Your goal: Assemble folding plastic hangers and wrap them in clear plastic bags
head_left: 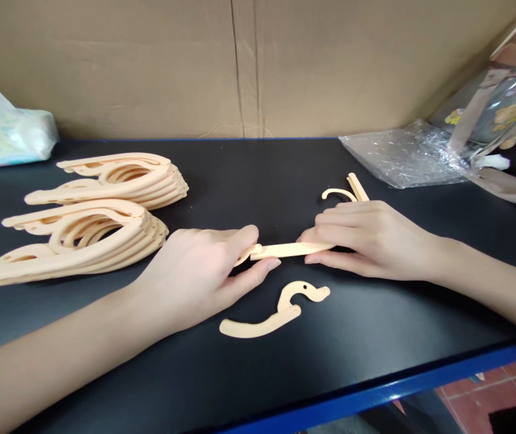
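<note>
My left hand (215,271) pinches a curved beige plastic piece, mostly hidden by the fingers. One end of a straight beige hanger arm (285,249) meets it at the left fingertips. Closed around the other end of that arm is my right hand (361,238). Just in front of the hands, a loose beige hanger part (260,324) with a curved, hook-like section lies on the table. Past my right knuckles show a thin beige hook (339,193) and another beige strip (357,187); whether they join the held arm I cannot tell.
Two stacks of beige folded hangers (131,181) (99,241) lie at the left on the black table (375,337). A patterned plastic pack (14,135) stands at the back left. Clear plastic wrap (402,154) and a transparent bag (497,108) are at the back right. Cardboard (149,66) stands behind.
</note>
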The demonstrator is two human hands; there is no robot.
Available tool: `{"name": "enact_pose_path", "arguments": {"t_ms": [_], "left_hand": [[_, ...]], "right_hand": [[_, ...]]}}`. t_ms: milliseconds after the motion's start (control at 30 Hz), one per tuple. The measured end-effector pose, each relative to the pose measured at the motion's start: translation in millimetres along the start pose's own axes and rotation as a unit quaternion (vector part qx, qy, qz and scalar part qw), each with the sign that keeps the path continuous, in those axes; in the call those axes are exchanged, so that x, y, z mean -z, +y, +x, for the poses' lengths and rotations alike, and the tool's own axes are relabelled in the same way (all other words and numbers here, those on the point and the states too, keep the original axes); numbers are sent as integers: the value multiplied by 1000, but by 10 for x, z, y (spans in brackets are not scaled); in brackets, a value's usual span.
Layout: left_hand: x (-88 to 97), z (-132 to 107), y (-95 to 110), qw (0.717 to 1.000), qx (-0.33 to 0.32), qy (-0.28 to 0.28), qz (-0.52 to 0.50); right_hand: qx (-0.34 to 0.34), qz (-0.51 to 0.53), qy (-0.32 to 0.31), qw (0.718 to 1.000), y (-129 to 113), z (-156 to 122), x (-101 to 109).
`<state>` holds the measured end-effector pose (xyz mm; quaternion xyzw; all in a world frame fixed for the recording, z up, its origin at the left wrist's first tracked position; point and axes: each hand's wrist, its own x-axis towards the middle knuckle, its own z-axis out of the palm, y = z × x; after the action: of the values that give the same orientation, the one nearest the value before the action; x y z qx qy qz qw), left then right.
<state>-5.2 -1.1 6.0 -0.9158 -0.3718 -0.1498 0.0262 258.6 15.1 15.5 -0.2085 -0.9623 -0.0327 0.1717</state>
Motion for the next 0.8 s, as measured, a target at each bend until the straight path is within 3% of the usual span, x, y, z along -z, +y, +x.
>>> {"name": "enact_pose_path", "arguments": {"t_ms": [467, 800], "left_hand": [[23, 9, 3, 1000, 2, -14, 5], [22, 38, -2, 1000, -2, -28, 3]], "right_hand": [[-5, 12, -9, 1000, 7, 2, 6], [-30, 4, -54, 998, 4, 5, 41]]}}
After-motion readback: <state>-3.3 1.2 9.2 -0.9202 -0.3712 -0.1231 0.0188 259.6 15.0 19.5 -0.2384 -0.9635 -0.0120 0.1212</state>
